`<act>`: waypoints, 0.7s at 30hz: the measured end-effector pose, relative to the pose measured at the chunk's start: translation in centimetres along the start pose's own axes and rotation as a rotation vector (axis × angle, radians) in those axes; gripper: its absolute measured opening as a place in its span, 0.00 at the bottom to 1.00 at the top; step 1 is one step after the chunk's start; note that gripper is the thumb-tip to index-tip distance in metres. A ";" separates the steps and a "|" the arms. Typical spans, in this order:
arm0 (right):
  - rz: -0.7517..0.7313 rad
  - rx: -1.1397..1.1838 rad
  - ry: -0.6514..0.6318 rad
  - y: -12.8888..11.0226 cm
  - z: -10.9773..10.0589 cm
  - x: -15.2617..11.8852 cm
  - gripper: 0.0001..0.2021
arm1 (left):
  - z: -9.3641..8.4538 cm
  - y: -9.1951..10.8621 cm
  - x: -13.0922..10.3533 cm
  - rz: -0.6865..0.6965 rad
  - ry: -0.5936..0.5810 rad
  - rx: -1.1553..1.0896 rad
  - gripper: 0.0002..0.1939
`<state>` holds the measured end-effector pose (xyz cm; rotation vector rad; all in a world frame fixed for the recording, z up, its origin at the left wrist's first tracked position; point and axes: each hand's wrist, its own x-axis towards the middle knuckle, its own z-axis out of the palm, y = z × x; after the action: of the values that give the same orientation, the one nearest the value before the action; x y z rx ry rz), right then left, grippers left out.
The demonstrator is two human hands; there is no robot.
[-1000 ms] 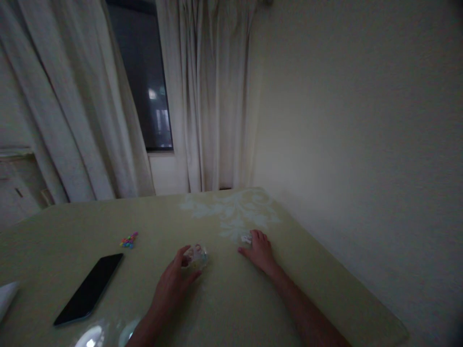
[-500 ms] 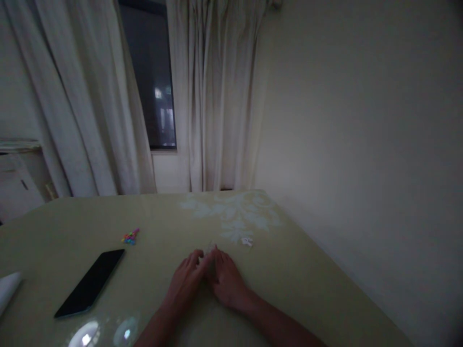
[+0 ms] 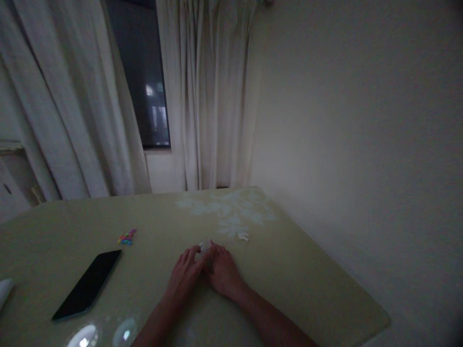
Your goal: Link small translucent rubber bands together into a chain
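Note:
Both of my hands meet low in the middle of the head view, over the table. Between their fingertips is a small see-through, whitish plastic piece [image 3: 205, 245], perhaps a little bag; the fingers cover most of it and its kind cannot be made out. My left hand [image 3: 185, 271] is closed on its near left side, thumb and index finger reaching toward the right hand. Curled round its right side, my right hand [image 3: 224, 275] touches the left fingers. Just beyond the right hand lie some small white pieces [image 3: 243, 236].
A black phone or tablet [image 3: 88, 284] lies at the left, with a small heap of bright coloured pieces [image 3: 127, 237] behind it. Something white [image 3: 5, 290] juts in at the left edge. The greenish table [image 3: 296, 284] borders a wall [image 3: 343, 144] on the right; curtains [image 3: 217, 106] hang behind.
The view has turned slightly, shifting the scene a little to the left. More of the whitish plastic piece shows above my fingertips. Both hands stay together on it.

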<state>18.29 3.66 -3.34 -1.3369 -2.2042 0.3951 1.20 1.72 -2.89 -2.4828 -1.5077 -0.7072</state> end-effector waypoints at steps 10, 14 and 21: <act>0.012 -0.004 -0.018 -0.3 -0.3 0.0 0.21 | 0.4 -2.2 -1.1 -0.012 0.054 0.005 0.40; 0.031 0.025 -0.018 -0.1 -0.9 -0.1 0.17 | -0.5 -3.4 -1.1 -0.147 0.142 -0.131 0.33; -0.003 0.054 -0.065 1.0 -2.5 -0.1 0.23 | -1.9 -5.9 -0.9 -0.484 0.176 -0.500 0.37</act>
<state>20.52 3.97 -1.87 -1.3088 -2.2319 0.5001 -4.85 3.16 -2.29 -2.2691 -2.0890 -1.5022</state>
